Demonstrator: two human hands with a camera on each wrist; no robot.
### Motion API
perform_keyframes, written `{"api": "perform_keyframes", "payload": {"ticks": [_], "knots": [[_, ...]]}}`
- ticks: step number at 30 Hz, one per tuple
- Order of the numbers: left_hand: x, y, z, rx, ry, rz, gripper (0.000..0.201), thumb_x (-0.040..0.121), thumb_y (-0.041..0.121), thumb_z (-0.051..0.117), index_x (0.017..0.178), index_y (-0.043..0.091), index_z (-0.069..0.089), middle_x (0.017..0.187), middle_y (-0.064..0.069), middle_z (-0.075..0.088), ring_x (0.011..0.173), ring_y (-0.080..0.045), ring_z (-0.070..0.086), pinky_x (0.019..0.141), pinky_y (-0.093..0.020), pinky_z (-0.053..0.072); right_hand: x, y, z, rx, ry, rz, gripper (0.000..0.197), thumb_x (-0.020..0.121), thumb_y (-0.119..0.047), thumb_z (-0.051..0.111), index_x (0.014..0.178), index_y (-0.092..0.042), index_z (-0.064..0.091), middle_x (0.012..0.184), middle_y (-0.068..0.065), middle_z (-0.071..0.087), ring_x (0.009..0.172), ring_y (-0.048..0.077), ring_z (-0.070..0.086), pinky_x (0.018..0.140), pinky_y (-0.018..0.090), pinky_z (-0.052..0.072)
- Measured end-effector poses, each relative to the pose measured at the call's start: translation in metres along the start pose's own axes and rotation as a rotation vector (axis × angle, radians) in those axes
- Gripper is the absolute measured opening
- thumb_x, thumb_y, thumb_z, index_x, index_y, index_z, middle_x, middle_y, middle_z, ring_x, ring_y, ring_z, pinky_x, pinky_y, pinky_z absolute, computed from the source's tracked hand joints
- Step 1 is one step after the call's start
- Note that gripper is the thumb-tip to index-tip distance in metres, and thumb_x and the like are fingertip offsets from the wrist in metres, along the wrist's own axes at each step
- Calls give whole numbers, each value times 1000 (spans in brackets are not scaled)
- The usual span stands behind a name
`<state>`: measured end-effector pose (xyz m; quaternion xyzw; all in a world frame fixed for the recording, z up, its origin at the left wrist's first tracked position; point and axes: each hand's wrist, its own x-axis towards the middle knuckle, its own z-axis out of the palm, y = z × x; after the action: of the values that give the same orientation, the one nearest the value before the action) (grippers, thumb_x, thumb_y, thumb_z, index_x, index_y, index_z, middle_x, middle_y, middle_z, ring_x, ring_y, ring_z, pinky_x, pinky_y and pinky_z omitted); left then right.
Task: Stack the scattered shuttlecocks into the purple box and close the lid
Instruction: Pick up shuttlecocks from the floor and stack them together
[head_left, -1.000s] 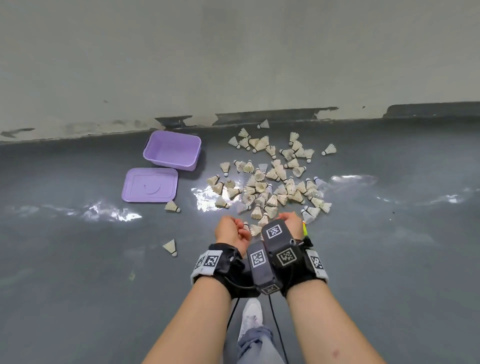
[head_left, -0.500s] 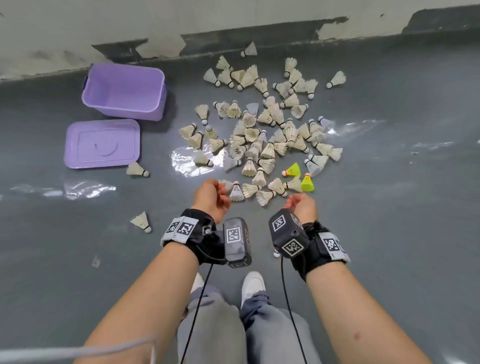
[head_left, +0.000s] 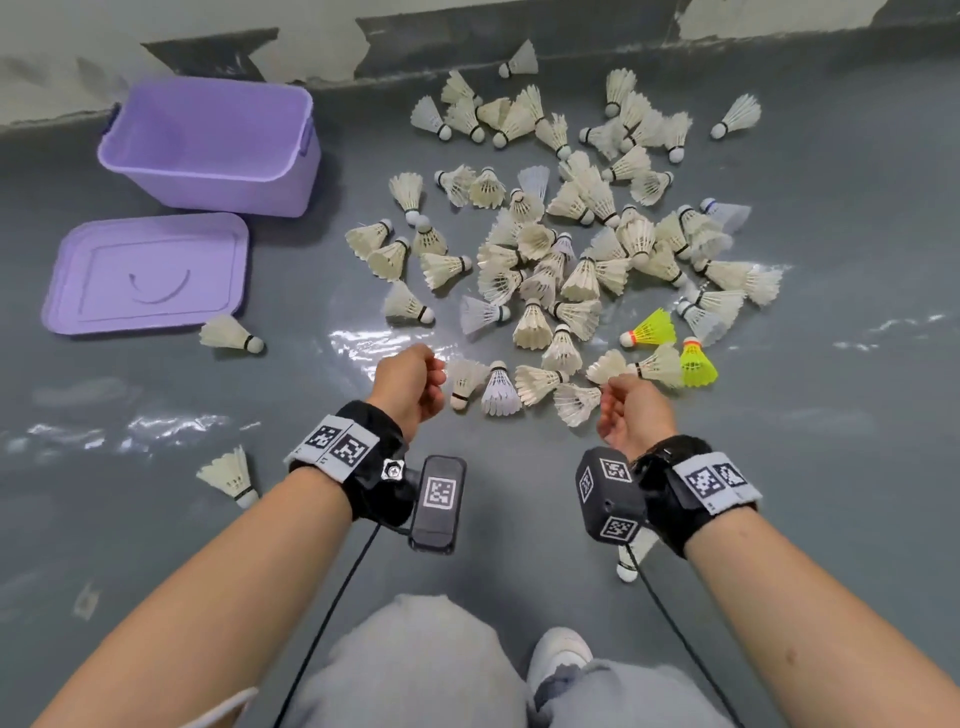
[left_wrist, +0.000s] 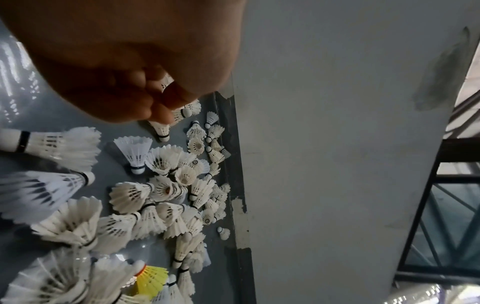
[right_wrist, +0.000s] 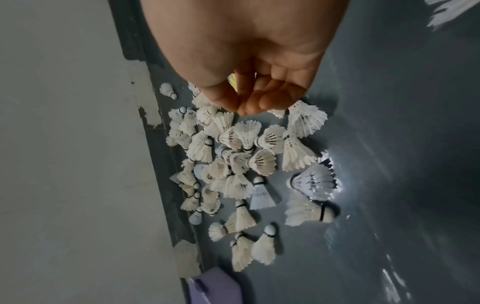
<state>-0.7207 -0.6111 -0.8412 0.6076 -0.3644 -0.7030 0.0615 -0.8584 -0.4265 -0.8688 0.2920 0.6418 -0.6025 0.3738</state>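
Several white shuttlecocks lie in a loose pile on the grey floor, with two yellow ones at its near right. The purple box stands open and empty at the far left, and its lid lies flat in front of it. My left hand hovers at the pile's near left edge, fingers curled with the thumb against them, holding nothing; a white shuttlecock lies just beside it. My right hand hangs over the near right edge with loosely curved fingers, empty.
Stray shuttlecocks lie by the lid, at the near left and under my right wrist. A wall with a peeling base runs along the far side. My knees and a white shoe are below.
The view has closed in on the pile and tilted down. My hands have moved apart and sunk towards the nearest shuttlecocks; both still hold nothing.
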Motion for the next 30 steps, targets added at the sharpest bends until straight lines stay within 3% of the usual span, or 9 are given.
{"api": "perform_keyframes", "payload": {"ticks": [3, 7, 10, 12, 14, 17, 21, 26, 30], "knots": [[25, -21, -10, 26, -31, 15, 24, 92, 14, 43, 70, 11, 52, 58, 0, 46, 33, -8, 32, 35, -14, 33, 23, 29, 4, -69, -7, -9, 25, 90, -11, 48, 64, -12, 47, 57, -1, 41, 42, 9, 37, 34, 11, 31], [44, -43, -31, -20, -44, 21, 23, 92, 16, 44, 71, 10, 52, 57, 1, 46, 33, -7, 33, 36, -14, 35, 41, 57, 7, -197, 43, -82, 26, 88, -9, 48, 62, -12, 49, 54, 2, 42, 29, 8, 36, 31, 13, 30], [51, -52, -56, -104, -27, 15, 23, 92, 16, 44, 71, 10, 51, 54, 2, 45, 32, -7, 34, 35, -13, 35, 45, 71, 10, -332, 70, -157, 25, 85, -9, 49, 60, -11, 50, 55, 4, 45, 35, 12, 39, 35, 17, 32], [54, -57, -71, -137, -27, 21, 23, 93, 17, 44, 71, 11, 51, 55, 2, 43, 33, -7, 34, 35, -13, 35, 45, 78, 10, -450, 85, -241, 22, 82, -13, 51, 60, -11, 52, 60, 9, 51, 45, 19, 46, 44, 25, 39], [56, -59, -88, -174, -11, 38, 24, 93, 17, 43, 70, 12, 50, 53, 3, 43, 33, -7, 33, 36, -12, 35, 42, 88, 8, -644, 137, -361, 16, 82, -19, 53, 68, -12, 59, 73, 11, 61, 64, 28, 57, 62, 32, 46], [61, -61, -111, -223, 54, 50, 25, 93, 15, 42, 69, 11, 48, 42, 4, 44, 30, -6, 33, 36, -10, 34, 41, 99, -3, -862, 218, -464, 13, 84, -20, 55, 91, -12, 62, 100, 12, 61, 90, 30, 56, 80, 31, 43], [70, -66, -127, -250, 161, 66, 23, 90, 12, 42, 69, 10, 49, 38, 4, 46, 31, -6, 34, 36, -12, 35, 40, 103, -13, -962, 307, -366, 31, 83, -21, 55, 113, -15, 56, 129, 17, 46, 120, 36, 42, 104, 40, 36], [69, -75, -120, -142, 206, 112, 21, 91, 10, 43, 70, 9, 50, 57, -3, 51, 50, -14, 39, 39, -16, 41, 36, 110, -22, -1032, 409, -257, 51, 82, -20, 54, 132, -15, 44, 142, 16, 30, 130, 35, 25, 107, 36, 25], [74, -75, -115, -142, 209, 100, 22, 90, 9, 42, 69, 9, 49, 51, -3, 54, 51, -15, 41, 37, -13, 41, 38, 111, -24, -1060, 427, -163, 57, 82, -22, 53, 136, -13, 40, 145, 17, 28, 132, 35, 25, 109, 39, 24]]}}
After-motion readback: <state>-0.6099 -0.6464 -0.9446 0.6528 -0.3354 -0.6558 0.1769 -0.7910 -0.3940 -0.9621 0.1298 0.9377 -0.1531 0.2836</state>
